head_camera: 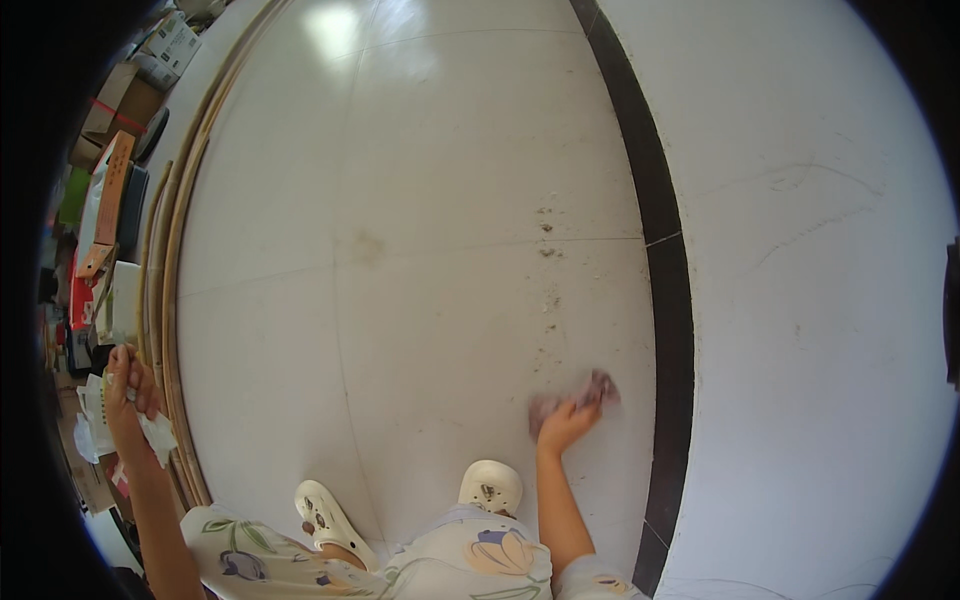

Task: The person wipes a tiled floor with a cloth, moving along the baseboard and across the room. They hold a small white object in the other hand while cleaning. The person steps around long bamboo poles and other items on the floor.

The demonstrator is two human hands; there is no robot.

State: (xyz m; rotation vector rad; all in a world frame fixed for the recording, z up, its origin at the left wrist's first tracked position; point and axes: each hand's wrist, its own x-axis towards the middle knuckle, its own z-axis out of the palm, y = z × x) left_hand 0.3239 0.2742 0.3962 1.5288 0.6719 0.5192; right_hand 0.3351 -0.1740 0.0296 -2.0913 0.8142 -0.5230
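My right hand point(568, 427) grips a crumpled, purplish-grey cloth point(598, 386) low over the tiled floor, near the dark skirting; hand and cloth are somewhat blurred. A line of brownish crumbs and dirt point(547, 253) runs along the pale floor tiles point(435, 322) ahead of the cloth. Off to the far left, my left hand point(135, 382) is closed on a thin whitish plastic bag point(156, 437), which hangs below the fingers beside the bamboo poles.
Long bamboo poles point(174, 195) lie along the left side, with cardboard boxes point(120, 101) and mixed goods beyond them. Black skirting point(670, 300) borders a white wall point(810, 300) on the right. My feet in cream clogs point(491, 484) stand at the bottom. A faint stain point(365, 245) marks the floor.
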